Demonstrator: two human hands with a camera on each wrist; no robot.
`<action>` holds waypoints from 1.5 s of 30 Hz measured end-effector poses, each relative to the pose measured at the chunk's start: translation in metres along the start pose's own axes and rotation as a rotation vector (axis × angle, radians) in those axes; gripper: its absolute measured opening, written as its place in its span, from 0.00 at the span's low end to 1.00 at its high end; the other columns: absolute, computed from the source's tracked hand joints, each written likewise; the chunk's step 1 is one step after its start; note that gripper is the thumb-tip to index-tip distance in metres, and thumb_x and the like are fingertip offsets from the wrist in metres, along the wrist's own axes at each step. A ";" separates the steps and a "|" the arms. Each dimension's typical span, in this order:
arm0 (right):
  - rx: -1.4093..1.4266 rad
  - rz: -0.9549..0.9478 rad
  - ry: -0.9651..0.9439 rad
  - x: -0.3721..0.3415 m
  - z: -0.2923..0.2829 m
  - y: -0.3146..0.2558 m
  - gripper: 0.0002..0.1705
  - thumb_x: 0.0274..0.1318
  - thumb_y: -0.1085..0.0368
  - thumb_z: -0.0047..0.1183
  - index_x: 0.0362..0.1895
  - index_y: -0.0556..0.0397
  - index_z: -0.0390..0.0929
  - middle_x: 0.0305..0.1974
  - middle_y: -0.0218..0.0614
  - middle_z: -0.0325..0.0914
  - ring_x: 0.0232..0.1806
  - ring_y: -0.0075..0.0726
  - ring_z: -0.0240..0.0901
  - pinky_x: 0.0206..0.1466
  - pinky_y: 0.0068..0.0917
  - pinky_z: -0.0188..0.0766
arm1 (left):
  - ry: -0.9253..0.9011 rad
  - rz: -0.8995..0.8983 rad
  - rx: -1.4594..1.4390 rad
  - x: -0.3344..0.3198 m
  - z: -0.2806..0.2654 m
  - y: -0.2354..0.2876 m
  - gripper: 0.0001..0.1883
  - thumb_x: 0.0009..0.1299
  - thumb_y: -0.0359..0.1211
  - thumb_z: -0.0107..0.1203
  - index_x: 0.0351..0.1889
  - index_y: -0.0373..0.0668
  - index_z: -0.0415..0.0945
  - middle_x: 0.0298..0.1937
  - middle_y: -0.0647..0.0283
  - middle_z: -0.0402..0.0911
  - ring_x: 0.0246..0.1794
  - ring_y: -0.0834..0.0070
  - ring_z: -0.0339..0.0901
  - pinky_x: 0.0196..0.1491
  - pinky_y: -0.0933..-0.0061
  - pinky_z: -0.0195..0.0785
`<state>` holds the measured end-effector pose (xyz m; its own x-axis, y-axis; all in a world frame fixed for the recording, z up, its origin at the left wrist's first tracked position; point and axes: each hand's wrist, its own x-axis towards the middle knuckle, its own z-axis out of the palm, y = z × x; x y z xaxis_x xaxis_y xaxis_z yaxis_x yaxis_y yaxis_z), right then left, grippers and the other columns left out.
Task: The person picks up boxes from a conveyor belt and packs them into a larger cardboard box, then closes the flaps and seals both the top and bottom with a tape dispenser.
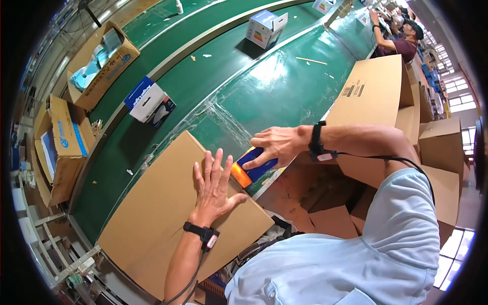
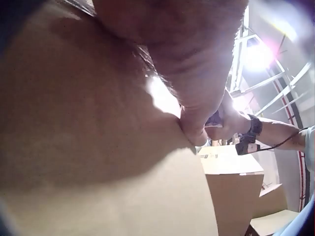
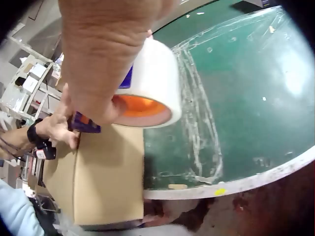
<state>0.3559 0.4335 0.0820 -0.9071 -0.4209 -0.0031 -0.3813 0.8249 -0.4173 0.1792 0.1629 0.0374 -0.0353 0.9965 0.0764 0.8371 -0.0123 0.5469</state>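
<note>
A closed cardboard box [image 1: 147, 218] lies on the near side of the green work surface, tilted in the head view. My left hand [image 1: 213, 193] rests on its top, fingers spread and straight. At the box's right edge, my right hand [image 1: 279, 145] grips a blue and orange tape dispenser [image 1: 242, 175]. In the right wrist view, a wide white-looking tape roll [image 3: 165, 73] with an orange core sits in the dispenser, the thumb at its core. The dispenser's blue front end [image 3: 86, 124] is right by the box edge, near the left thumb.
Small printed boxes [image 1: 151, 104] stand on the green conveyor [image 1: 213, 66]. Open cartons [image 1: 63, 132] line its far left side. A large open carton [image 1: 371, 86] is at my right, with more cartons behind. Another person [image 1: 401, 43] works farther along the line.
</note>
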 end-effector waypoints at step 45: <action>-0.211 -0.464 -0.395 0.791 0.261 -0.333 0.15 0.60 0.72 0.58 0.51 0.52 0.77 0.53 0.48 0.80 0.54 0.64 0.78 0.55 0.55 0.76 | 1.028 -1.285 -0.106 -0.476 -0.074 -0.055 0.35 0.79 0.49 0.59 0.69 0.26 0.69 0.60 0.40 0.81 0.60 0.50 0.83 0.59 0.56 0.80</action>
<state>-0.1884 -0.2730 -0.0190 -0.5206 -0.8260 -0.2163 -0.7818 0.5629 -0.2683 0.1102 -0.3173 0.0326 -0.9937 -0.1105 0.0187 -0.0616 0.6781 0.7323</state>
